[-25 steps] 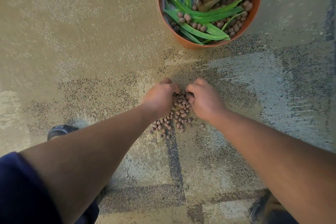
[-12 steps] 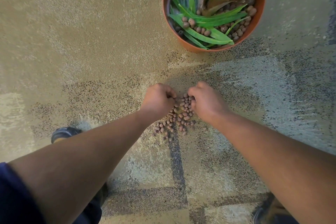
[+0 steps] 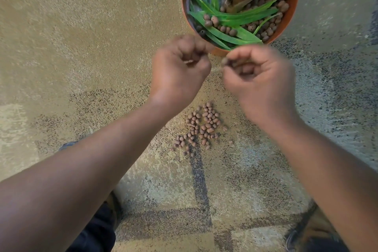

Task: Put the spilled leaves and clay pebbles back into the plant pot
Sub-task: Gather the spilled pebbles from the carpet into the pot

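Head view: since approx. 1 s before, both hands had left the floor. Earlier they were cupped down around the pebble heap, knuckles nearly touching; now the left hand (image 3: 180, 67) and right hand (image 3: 259, 80) were raised and carried toward 12 o'clock, just short of the plant pot's (image 3: 292, 6) near rim. The camera had also tipped fwd, so the pot sat larger and lower in view.

Both were motion-blurred. Left grip was clenched into a loose fist, thumb over fingers; contents hidden, so I couldn't tell what, if anything, was in it. Right grip was likewise curled shut, w/ something small and brownish showing at the fingertips, prob. a clay pebble or a few, but blur made that uncertain.

The spilled pebbles (image 3: 201, 127) still on the carpet (image 3: 81, 47) lay at 6 o'clock from the hands, between the forearms, in a loose patch plus a thin trail to the lower left. The heap looked thinner than before, approx. matching two small handfuls lifted.

Leaves (image 3: 229, 17) already lay inside the pot over more pebbles; no loose leaves seen on the floor.

Judgement: mid-transfer, one scoop on its way to the pot. Several more scoops likely needed; strays at the patch's edges would want pinching up singly.
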`<state>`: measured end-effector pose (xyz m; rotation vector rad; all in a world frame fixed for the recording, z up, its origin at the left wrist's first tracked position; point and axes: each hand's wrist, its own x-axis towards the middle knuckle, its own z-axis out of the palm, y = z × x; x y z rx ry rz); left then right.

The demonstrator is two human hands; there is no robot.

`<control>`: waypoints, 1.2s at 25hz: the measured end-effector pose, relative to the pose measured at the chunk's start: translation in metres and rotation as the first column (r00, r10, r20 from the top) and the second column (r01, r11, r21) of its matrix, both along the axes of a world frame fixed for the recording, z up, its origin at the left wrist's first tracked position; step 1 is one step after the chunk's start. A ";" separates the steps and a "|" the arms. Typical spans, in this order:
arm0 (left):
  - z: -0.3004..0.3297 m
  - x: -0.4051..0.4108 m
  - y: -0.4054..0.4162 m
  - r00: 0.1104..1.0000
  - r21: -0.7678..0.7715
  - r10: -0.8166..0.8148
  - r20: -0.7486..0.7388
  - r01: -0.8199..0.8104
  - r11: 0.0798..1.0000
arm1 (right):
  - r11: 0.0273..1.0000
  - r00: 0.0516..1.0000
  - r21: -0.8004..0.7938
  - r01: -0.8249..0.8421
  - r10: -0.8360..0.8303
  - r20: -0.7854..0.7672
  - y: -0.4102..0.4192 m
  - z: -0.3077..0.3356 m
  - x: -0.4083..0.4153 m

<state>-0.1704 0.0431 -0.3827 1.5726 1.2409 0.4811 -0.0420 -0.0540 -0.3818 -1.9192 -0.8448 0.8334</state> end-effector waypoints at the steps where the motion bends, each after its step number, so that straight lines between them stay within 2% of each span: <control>1: 0.005 0.009 0.007 0.998 0.003 0.007 0.059 -0.007 1.000 | 0.995 0.994 0.047 0.087 -0.084 -0.067 0.008 0.007 0.007; 3: 0.011 0.026 0.020 0.990 -0.007 0.022 0.136 -0.022 1.000 | 0.968 0.954 0.058 0.243 -0.228 -0.193 0.023 0.012 0.021; 6: 0.009 0.045 0.031 0.991 -0.012 0.076 0.113 -0.075 0.997 | 0.934 0.887 -0.011 0.357 -0.343 -0.307 0.038 0.008 0.031; 10: 0.000 0.047 0.025 0.998 0.034 0.055 0.037 -0.057 0.998 | 0.920 0.859 -0.096 0.379 -0.388 -0.332 0.039 0.002 0.035; 14: -0.008 0.030 0.016 0.996 0.175 -0.006 0.084 -0.009 0.985 | 0.931 0.873 -0.025 0.363 -0.349 -0.341 0.026 0.003 0.027; 17: -0.026 0.006 -0.003 1.000 0.226 -0.020 -0.007 0.021 0.974 | 0.963 0.939 -0.029 0.267 -0.266 -0.219 0.006 -0.007 0.017; 19: -0.042 -0.015 -0.018 0.976 0.130 -0.121 -0.180 0.146 0.981 | 0.982 0.990 -0.166 0.088 -0.105 -0.096 -0.012 -0.023 0.011; 21: -0.060 -0.033 -0.032 0.884 -0.073 -0.330 -0.331 0.324 0.943 | 0.902 0.992 -0.413 -0.127 0.115 -0.054 -0.032 -0.043 0.006; 23: -0.073 -0.046 -0.044 0.760 -0.242 -0.520 -0.390 0.460 0.854 | 0.730 0.962 -0.634 -0.255 0.261 -0.086 -0.054 -0.063 0.003; 24: -0.077 -0.051 -0.050 0.703 -0.277 -0.573 -0.421 0.502 0.819 | 0.657 0.953 -0.701 -0.277 0.284 -0.111 -0.065 -0.070 0.000; 26: -0.084 -0.058 -0.056 0.645 -0.290 -0.587 -0.489 0.514 0.807 | 0.580 0.943 -0.761 -0.290 0.308 -0.125 -0.082 -0.081 -0.011; 30: -0.089 -0.061 -0.059 0.635 -0.278 -0.554 -0.538 0.487 0.828 | 0.576 0.918 -0.758 -0.306 0.389 -0.075 -0.096 -0.093 -0.037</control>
